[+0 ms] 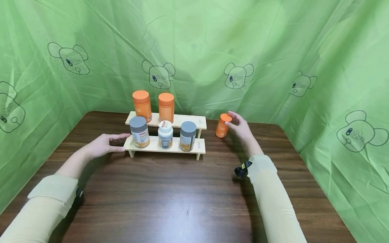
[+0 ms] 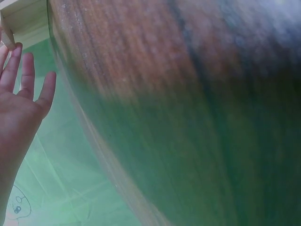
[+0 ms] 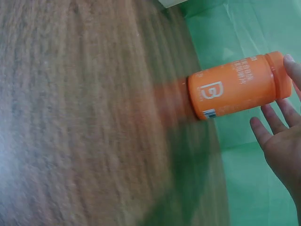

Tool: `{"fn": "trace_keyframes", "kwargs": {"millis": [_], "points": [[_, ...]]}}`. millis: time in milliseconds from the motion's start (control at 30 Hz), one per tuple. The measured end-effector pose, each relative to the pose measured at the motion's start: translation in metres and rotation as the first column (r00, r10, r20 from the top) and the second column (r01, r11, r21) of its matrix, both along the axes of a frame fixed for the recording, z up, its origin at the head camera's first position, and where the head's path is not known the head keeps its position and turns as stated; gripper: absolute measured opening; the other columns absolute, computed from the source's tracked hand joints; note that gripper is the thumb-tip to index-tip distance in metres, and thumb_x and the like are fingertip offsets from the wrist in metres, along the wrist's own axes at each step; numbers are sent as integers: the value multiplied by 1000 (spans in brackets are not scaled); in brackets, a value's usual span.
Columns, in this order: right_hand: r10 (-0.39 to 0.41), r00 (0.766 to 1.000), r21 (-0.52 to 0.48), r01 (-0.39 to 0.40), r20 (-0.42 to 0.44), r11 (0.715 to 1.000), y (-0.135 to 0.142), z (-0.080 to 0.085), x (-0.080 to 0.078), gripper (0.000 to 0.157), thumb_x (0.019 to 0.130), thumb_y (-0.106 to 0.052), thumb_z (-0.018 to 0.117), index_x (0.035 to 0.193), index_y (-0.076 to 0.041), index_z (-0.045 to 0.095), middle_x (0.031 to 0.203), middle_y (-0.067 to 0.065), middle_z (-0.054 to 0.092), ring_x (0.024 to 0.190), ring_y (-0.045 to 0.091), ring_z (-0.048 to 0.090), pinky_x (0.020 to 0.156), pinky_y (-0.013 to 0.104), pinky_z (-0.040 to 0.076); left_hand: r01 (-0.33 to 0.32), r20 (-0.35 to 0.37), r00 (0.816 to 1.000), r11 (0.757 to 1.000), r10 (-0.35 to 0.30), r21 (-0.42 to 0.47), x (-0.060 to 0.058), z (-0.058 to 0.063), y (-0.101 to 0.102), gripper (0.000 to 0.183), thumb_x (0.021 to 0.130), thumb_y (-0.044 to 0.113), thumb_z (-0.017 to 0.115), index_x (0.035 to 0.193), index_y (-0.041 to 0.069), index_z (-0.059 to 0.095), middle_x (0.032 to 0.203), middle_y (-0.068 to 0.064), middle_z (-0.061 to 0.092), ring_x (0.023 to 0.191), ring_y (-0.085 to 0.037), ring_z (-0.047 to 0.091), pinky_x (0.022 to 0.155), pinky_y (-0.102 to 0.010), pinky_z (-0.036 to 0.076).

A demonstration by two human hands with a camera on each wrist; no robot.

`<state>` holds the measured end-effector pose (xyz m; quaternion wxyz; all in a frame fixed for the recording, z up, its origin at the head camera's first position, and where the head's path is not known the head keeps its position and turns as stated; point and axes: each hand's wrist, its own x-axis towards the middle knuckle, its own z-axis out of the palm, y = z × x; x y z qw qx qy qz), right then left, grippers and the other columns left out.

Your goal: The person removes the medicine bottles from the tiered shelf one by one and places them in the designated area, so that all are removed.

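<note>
My right hand (image 1: 242,130) grips an orange bottle (image 1: 222,127) by its lid, thumb on one side and fingers on the other. In the right wrist view this orange bottle (image 3: 235,87) is at the tabletop; whether its base touches the wood I cannot tell. My left hand (image 1: 101,145) touches the left end of the lower wooden shelf (image 1: 155,143) with thumb and fingertips, the fingers fairly straight. On that shelf stand a grey-lidded jar (image 1: 139,132), a small white bottle (image 1: 165,135) and another grey-lidded jar (image 1: 187,136).
Behind it, the raised upper wooden shelf (image 1: 189,120) bears two more orange bottles, one at the left (image 1: 142,106) and one near the middle (image 1: 166,108). A dark wooden table (image 1: 170,189) carries everything. Green cloth (image 1: 194,40) with printed bear heads encloses the back and sides.
</note>
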<state>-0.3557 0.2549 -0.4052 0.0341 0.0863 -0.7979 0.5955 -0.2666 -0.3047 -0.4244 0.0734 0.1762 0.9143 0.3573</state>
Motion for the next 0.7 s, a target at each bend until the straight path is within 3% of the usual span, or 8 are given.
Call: {"fn": "trace_keyframes", "kwargs": {"millis": [300,700], "points": [[68,997,50,-66,-22,997,-10,41,21,59,90,-7,62,143,-6,38,146,19,37,135,36,32,107,50,28,-4,-24,1000,1000,3,-18,0,-2,0,65,82,41,72,139,22,49,116,-13,65,110,-29,57,96,-52,35],[57,998,64,-56,-18,996,-13,53,17,63,87,-24,69,143,-19,40,149,5,38,138,22,30,109,49,24,-3,-16,1000,1000,3,-16,0,-1,1,66,81,41,72,140,22,48,114,-11,66,108,-27,57,95,-48,36]]}}
